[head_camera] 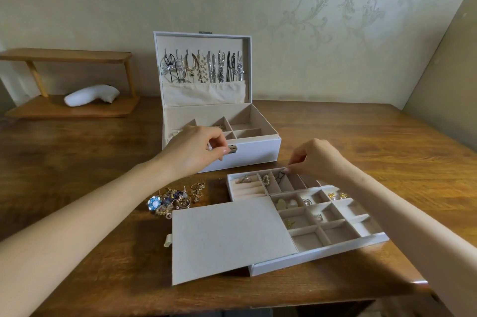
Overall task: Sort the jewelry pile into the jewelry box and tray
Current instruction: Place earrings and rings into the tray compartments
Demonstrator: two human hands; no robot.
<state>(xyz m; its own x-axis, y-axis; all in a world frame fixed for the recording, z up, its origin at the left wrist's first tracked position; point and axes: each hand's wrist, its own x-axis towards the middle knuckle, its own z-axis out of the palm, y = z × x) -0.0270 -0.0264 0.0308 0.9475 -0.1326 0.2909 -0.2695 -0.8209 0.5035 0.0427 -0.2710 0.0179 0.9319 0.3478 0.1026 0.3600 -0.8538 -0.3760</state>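
The jewelry pile (175,200), gold pieces and a blue flower brooch, lies on the wooden table left of the trays. The white jewelry box (254,152) stands open behind it, with necklaces hanging in its lid. My right hand (316,159) pinches a thin dark jewelry piece (280,176) over a slot of the small ring tray (233,194). My left hand (197,147) hovers in front of the box by its latch with fingertips curled together; whether they hold something small I cannot tell. The large divided tray (343,245) in front holds a few earrings and heart pieces.
A flat grey lid (229,236) lies tilted over the large tray's left part. A wooden shelf (64,57) with a white object (91,94) on it stands at the back left. The table's front edge is close below the trays.
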